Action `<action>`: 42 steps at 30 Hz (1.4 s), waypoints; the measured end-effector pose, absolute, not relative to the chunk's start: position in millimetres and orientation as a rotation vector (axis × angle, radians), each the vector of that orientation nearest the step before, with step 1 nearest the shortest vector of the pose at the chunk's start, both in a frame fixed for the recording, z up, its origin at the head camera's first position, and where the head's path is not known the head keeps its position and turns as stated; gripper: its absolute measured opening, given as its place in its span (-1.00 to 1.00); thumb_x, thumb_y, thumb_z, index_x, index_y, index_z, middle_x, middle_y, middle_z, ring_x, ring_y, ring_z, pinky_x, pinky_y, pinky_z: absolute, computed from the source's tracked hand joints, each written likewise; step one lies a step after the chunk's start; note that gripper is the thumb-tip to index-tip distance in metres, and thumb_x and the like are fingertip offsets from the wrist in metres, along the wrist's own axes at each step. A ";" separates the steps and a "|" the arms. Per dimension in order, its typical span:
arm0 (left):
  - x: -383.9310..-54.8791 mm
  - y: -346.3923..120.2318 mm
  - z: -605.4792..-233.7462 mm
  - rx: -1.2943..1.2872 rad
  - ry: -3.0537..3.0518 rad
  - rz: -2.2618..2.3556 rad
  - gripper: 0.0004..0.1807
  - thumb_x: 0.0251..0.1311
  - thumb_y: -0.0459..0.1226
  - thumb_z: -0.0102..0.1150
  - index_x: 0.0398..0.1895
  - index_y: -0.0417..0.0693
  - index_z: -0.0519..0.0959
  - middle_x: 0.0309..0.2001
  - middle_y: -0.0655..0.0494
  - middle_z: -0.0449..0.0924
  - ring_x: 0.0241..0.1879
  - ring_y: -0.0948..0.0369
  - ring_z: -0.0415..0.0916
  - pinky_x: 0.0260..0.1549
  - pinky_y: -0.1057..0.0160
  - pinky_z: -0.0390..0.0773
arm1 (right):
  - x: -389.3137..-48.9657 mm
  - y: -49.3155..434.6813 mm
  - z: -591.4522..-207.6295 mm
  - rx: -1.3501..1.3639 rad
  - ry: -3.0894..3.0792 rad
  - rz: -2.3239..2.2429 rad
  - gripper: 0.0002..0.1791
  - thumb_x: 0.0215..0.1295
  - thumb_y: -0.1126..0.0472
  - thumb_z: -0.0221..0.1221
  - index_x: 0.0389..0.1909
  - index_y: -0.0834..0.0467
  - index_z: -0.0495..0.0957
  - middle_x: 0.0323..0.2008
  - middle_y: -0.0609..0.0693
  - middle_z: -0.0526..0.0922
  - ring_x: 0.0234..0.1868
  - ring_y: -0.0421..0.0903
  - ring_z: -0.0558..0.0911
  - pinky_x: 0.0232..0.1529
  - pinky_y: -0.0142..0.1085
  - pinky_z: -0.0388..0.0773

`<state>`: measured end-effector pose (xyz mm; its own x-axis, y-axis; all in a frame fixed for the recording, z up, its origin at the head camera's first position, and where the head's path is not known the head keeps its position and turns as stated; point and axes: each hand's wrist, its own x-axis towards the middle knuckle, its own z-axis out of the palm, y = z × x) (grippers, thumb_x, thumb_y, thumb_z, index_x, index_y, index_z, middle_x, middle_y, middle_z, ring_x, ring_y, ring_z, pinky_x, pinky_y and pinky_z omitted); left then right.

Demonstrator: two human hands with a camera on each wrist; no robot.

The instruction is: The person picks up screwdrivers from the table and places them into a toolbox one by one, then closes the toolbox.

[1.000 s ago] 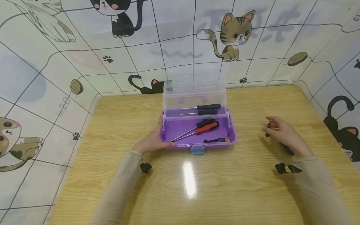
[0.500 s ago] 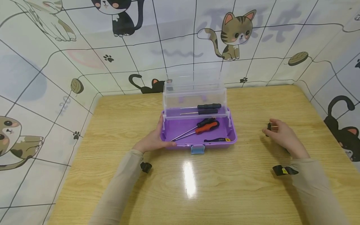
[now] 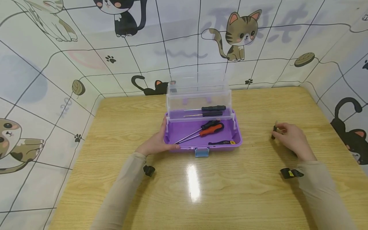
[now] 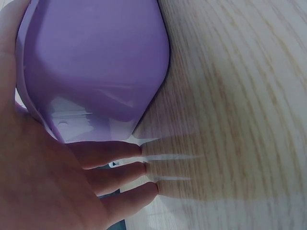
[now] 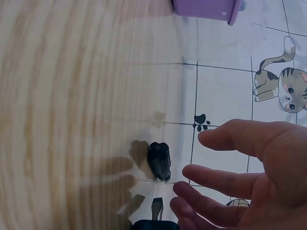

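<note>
A purple toolbox (image 3: 188,148) with its clear lid raised stands at mid-table. My left hand (image 3: 156,142) rests against its left end, thumb along the front rim; in the left wrist view the fingers (image 4: 117,153) reach straight down beside the purple wall. Farther right, my right hand (image 3: 293,140) hovers beside a small black-handled screwdriver (image 3: 274,132). The right wrist view shows a gap between the loosely extended fingers (image 5: 216,177) and that black handle (image 5: 159,162). Below it appears another screwdriver (image 5: 157,207) with a flat tip, mostly hidden under the hand in the head view.
Inside the box lie a red-and-black screwdriver (image 3: 212,130), a black one (image 3: 210,125) and a black-and-yellow one (image 3: 222,143). Two thin black-handled screwdrivers (image 3: 212,114) sit on the clear upper tray (image 3: 198,119). A cat-patterned wall covering (image 3: 184,41) borders the table.
My right fingertips have drawn slightly nearer to me and rightward, exposing more of the small black screwdriver. The left hand and the toolbox stay in place.
</note>
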<state>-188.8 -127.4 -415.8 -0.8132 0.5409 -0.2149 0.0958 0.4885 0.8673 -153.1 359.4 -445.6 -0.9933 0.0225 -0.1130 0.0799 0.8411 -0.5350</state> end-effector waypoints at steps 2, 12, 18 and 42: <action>-188.7 -127.4 -415.6 0.527 2.273 1.282 0.41 0.02 -0.25 0.45 0.46 0.14 -0.66 0.48 -0.32 -0.26 0.37 -0.26 0.01 0.31 -0.13 0.08 | -154.1 361.1 -447.1 0.073 2.938 -0.832 -0.45 0.39 0.13 0.11 0.14 0.54 0.35 0.01 0.56 0.44 -0.01 0.44 0.44 -0.11 0.24 0.38; -188.6 -127.6 -414.6 0.534 2.270 1.294 0.42 0.01 -0.26 0.45 0.46 0.16 -0.65 0.47 -0.36 -0.19 0.36 -0.26 0.05 0.30 -0.13 0.11 | -157.9 363.3 -451.4 0.109 2.907 -0.760 -0.35 0.36 0.04 0.13 0.11 0.58 0.34 -0.07 0.50 0.49 -0.09 0.39 0.48 -0.18 0.18 0.40; -187.3 -126.5 -412.6 0.544 2.278 1.295 0.41 0.02 -0.28 0.44 0.47 0.11 -0.64 0.47 -0.37 -0.20 0.35 -0.28 0.05 0.29 -0.15 0.11 | -159.6 363.6 -454.2 0.104 2.928 -0.749 -0.38 0.29 0.05 0.20 0.09 0.52 0.39 -0.08 0.47 0.52 -0.12 0.36 0.50 -0.27 0.12 0.40; -188.2 -125.8 -415.9 0.548 2.281 1.296 0.41 0.02 -0.29 0.44 0.46 0.09 -0.65 0.49 -0.29 -0.28 0.38 -0.25 -0.01 0.31 -0.13 0.08 | -160.7 365.4 -458.3 0.067 3.017 -0.805 -0.69 0.25 0.29 0.20 -0.09 0.46 0.56 -0.26 0.36 0.63 -0.29 0.25 0.57 -0.40 -0.07 0.40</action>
<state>-188.2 -125.8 -415.9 -0.8161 0.5451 -0.1917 0.1143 0.4775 0.8712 -160.7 365.4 -458.3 -0.9989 0.0365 -0.0289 0.0461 0.8662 -0.4976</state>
